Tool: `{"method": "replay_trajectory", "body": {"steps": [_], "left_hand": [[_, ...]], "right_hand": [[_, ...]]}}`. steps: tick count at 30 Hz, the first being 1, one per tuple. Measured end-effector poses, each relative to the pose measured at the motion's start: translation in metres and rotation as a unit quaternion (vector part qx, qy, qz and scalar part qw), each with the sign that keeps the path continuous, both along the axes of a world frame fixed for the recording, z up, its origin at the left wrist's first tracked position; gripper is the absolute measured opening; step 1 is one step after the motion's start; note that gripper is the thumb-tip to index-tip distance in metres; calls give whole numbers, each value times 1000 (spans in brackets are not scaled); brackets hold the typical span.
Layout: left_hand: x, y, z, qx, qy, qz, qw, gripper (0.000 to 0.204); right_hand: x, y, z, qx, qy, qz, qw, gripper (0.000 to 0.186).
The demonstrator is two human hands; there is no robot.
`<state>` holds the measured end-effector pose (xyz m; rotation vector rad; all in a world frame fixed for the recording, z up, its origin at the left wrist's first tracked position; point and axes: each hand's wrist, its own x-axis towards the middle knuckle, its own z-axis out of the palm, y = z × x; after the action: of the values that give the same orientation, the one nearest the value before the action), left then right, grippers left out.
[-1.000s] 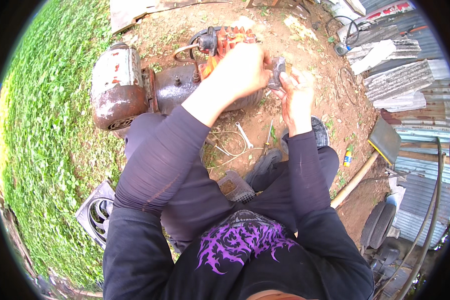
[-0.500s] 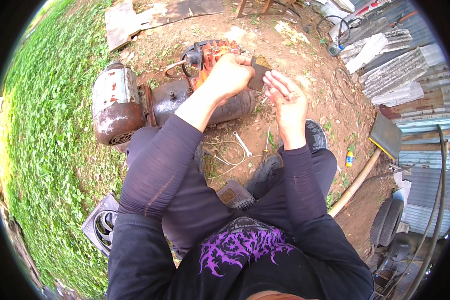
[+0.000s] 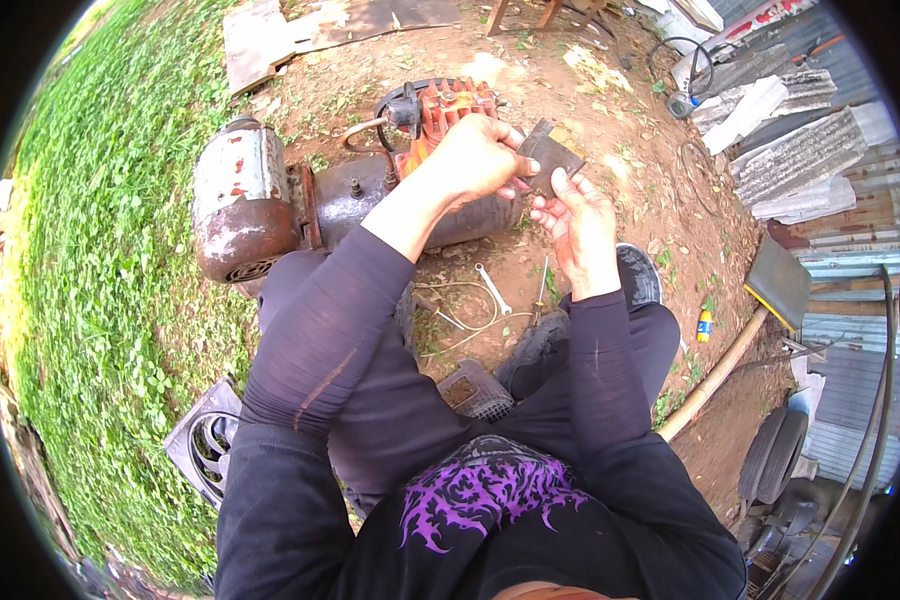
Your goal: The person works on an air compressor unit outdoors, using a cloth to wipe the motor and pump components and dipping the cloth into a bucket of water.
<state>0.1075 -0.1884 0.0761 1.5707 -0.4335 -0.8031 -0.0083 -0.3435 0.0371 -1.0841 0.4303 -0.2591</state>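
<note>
A dark, roughly square sheet [image 3: 552,163] is held up above bare earth, just to the right of an orange ribbed machine part [image 3: 455,103]. Its near left edge is pinched by the left hand [image 3: 482,160], with the thumb and fingers closed on it. The sheet is tilted, and a tan patch is seen at its far edge. By the right hand [image 3: 580,225], palm turned up, the sheet's lower right edge is met with the thumb tip; the fingers are loosely curled, and whether the sheet is gripped by them cannot be told.

The ribbed part is joined by a dark metal tank [image 3: 350,180], partly covered by the left forearm. At the tank's left end, a motor [image 3: 238,195] in worn white and rust brown is seen.

On the ground between the person's legs, a wrench [image 3: 492,288] is laid near a screwdriver [image 3: 543,283] and a looped thin cord [image 3: 457,348]. Nearer the body, a grey plastic basket [image 3: 485,397] is placed. To the right are found a small yellow and blue bottle [image 3: 705,326] and a long wooden handle [image 3: 715,375] with a flat dark head. The left side is filled by green grass [image 3: 110,300].
</note>
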Motion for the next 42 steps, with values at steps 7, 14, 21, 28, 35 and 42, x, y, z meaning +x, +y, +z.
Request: {"method": "replay_trajectory", "body": {"steps": [7, 14, 21, 28, 35, 42], "left_hand": [[-3, -4, -3, 27, 3, 44, 999, 23], [-6, -7, -22, 85, -268, 148, 948, 32], [-7, -7, -14, 20, -141, 68, 987, 30], [-7, -12, -31, -19, -228, 77, 970, 15], [-4, -8, -28, 27, -333, 45, 941, 11], [-2, -9, -21, -37, -344, 51, 937, 7]], "right_hand": [[-3, -10, -10, 37, -8, 11, 999, 26], [0, 2, -7, 20, -13, -26, 999, 30], [-3, 6, -5, -53, -70, 4, 996, 47], [-7, -9, -2, -190, -66, 64, 978, 77], [-5, -11, -4, -590, -14, -13, 807, 99], [15, -18, -22, -552, -79, -14, 830, 40]]}}
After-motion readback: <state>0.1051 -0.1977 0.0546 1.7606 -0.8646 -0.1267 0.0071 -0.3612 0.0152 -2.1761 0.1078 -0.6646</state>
